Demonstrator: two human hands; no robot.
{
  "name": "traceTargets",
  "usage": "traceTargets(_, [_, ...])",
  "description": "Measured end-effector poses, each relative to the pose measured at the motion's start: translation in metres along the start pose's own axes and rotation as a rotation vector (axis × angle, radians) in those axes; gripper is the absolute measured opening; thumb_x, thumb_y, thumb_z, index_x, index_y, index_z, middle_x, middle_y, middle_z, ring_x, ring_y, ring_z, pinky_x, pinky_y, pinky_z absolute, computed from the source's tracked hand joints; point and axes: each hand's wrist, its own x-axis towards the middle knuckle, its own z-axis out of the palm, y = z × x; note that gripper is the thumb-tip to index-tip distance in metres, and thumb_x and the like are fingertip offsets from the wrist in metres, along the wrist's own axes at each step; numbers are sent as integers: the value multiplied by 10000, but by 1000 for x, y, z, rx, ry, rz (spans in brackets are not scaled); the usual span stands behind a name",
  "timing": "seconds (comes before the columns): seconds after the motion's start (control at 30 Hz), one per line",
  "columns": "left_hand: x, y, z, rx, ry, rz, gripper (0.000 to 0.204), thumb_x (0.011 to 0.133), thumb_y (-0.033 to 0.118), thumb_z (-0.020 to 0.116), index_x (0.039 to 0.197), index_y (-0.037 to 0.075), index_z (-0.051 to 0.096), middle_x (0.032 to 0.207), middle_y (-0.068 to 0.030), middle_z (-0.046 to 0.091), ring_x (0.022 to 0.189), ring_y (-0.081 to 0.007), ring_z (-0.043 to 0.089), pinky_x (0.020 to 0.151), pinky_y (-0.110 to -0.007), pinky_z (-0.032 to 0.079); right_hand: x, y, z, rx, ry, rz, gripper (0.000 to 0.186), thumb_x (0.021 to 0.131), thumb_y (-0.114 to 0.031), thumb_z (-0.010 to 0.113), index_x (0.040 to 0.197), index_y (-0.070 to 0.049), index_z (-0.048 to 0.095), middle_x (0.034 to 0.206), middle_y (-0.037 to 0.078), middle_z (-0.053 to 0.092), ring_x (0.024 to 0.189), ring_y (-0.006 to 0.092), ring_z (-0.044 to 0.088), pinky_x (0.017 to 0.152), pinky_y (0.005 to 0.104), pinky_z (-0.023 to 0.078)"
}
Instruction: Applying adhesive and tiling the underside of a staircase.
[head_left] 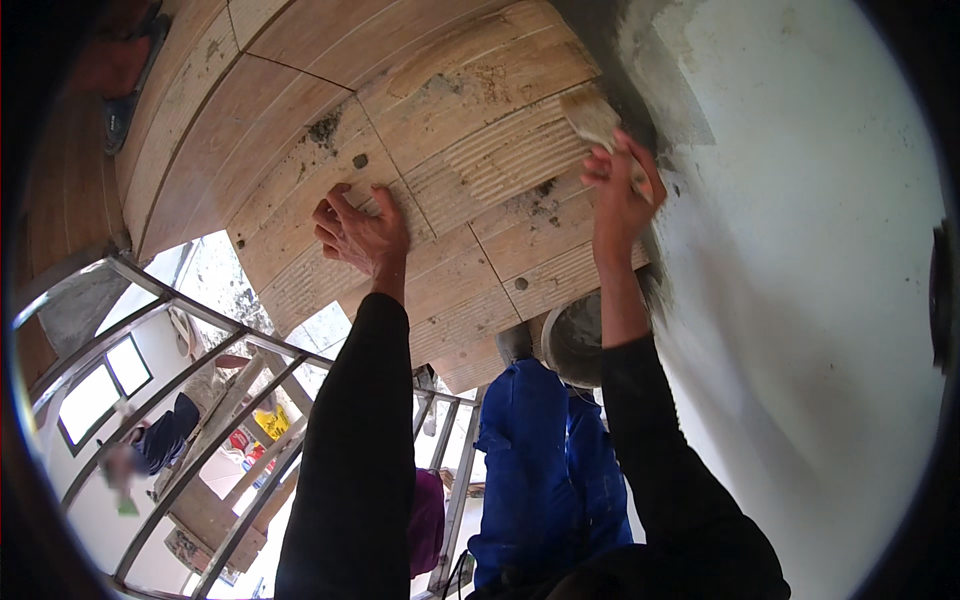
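Note:
My right hand [625, 195] grips a paintbrush [592, 118] with pale bristles, close to the wall on the right. The bristles rest over a ridged part of the wood-look tiles [430, 285]. On the left, my left hand [365, 235] is set down on the tiles with its fingers bent and apart, and no object shows in it. Dark mortar crumbs [325, 128] and a small grey lump [360, 160] lie beyond my left hand. More crumbs are scattered between the two hands.
A bucket [575, 335] stands beside my blue-trousered legs [530, 440]. Along the right runs a white wall [810, 250]. A metal railing [215, 318] borders the left, with a person [165, 440] and planks below it. Another person's shoe [118, 122] shows at upper left.

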Motion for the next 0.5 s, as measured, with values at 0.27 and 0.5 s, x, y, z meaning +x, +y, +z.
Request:
traceTargets(0.27, [-3, 9, 3, 7, -57, -36, 486, 869, 449, 687, 1256, 189, 548, 1271, -114, 463, 1209, -346, 447, 981, -536, 321, 21, -10, 11, 38, 68, -36, 255, 1051, -167, 631, 1205, 16, 719, 937, 142, 747, 752, 161, 710, 650, 287, 598])
traceTargets(0.5, [1, 3, 0, 40, -39, -22, 493, 872, 453, 686, 1262, 183, 547, 1271, -116, 459, 1216, -346, 442, 984, -534, 321, 16, -9, 10, 5, 56, -70, 258, 1048, -152, 626, 1199, 35, 720, 910, 153, 741, 740, 172, 711, 667, 288, 603])
